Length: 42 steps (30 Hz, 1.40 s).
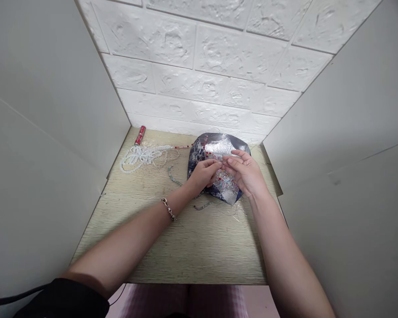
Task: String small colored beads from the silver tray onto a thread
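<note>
My left hand [203, 177] and my right hand [249, 173] meet fingertip to fingertip above a dark blue and silver bead holder [223, 142]. The left hand's thumb and fingers are pinched together. On the right, thumb and index finger pinch too, while the other fingers are loosely spread. A thin strand seems to run between the two pinches; it is too fine to tell whether it is thread, wire or a needle. Loose small beads [228, 182] in pink, clear, red and blue lie in the holder below. Part of the holder is hidden by my hands.
On the wooden tabletop [172, 251], a heap of white bead strings [139, 157] lies left of the holder, near a red patterned tube [140, 135]. Short bluish bead strands [174, 176] lie by my left wrist. A white brick-patterned wall [199, 79] and grey side panels enclose the table.
</note>
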### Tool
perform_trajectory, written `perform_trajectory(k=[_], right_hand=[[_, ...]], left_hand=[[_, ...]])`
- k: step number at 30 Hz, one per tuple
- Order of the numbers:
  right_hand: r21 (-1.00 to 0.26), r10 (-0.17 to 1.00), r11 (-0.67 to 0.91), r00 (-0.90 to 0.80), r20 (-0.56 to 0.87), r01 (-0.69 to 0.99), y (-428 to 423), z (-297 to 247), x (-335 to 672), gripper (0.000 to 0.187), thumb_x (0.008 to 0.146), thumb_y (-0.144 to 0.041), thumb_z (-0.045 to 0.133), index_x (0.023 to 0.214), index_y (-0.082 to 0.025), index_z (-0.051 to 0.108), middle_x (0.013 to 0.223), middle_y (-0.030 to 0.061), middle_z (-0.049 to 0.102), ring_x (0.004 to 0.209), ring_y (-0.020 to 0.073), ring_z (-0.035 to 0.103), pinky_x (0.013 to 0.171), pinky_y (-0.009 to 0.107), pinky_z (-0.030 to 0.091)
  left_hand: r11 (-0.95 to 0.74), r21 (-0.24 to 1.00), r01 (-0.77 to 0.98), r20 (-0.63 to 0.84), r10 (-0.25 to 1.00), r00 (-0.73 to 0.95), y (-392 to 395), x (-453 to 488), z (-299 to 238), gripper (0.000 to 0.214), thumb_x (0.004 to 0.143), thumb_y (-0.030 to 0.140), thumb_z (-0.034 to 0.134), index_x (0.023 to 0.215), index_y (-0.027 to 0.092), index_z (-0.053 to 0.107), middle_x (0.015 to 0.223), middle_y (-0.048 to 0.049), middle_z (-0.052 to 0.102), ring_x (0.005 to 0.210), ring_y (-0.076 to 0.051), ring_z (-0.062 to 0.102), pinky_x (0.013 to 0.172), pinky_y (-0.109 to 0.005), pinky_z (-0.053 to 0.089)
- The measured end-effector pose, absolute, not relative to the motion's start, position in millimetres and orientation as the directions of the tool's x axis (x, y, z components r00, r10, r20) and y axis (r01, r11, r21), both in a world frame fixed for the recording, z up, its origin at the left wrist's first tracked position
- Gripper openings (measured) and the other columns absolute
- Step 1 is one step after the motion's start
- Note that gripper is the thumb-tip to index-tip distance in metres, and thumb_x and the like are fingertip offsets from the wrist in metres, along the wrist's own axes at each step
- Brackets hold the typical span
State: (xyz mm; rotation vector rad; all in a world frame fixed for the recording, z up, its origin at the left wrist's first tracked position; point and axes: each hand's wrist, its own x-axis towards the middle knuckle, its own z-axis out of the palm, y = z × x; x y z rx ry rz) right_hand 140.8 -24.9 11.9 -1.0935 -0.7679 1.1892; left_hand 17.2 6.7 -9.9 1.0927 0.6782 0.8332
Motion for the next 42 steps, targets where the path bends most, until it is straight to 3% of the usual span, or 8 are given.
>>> perform_trajectory(k=[9, 42], right_hand=[[-0.93, 0.978, 0.005, 0.198, -0.072, -0.367, -27.5, 13.6, 140.4, 0.032, 0.06, -0.019, 0.071, 0.086, -0.021, 0.051, 0.076, -0.001, 0.067, 0.077, 0.0132, 0.064, 0.084, 0.031, 0.049], [-0.936, 0.965, -0.026, 0.234, -0.115, -0.35, -27.8, 12.1, 136.0, 0.026, 0.062, -0.023, 0.069, 0.083, -0.02, 0.053, 0.079, 0.001, 0.066, 0.082, 0.0133, 0.063, 0.085, 0.03, 0.049]], left_hand=[[0.207, 0.943, -0.261, -0.042, 0.851, 0.523, 7.8, 17.0, -12.5, 0.021, 0.074, 0.033, 0.056, 0.065, 0.016, 0.048, 0.039, 0.0093, 0.032, 0.028, -0.002, 0.025, 0.028, -0.016, 0.018], [0.203, 0.943, -0.264, -0.037, 0.853, 0.521, 7.0, 17.1, -12.7, 0.024, 0.073, 0.037, 0.058, 0.068, 0.015, 0.051, 0.038, 0.0094, 0.031, 0.027, -0.002, 0.025, 0.028, -0.017, 0.018]])
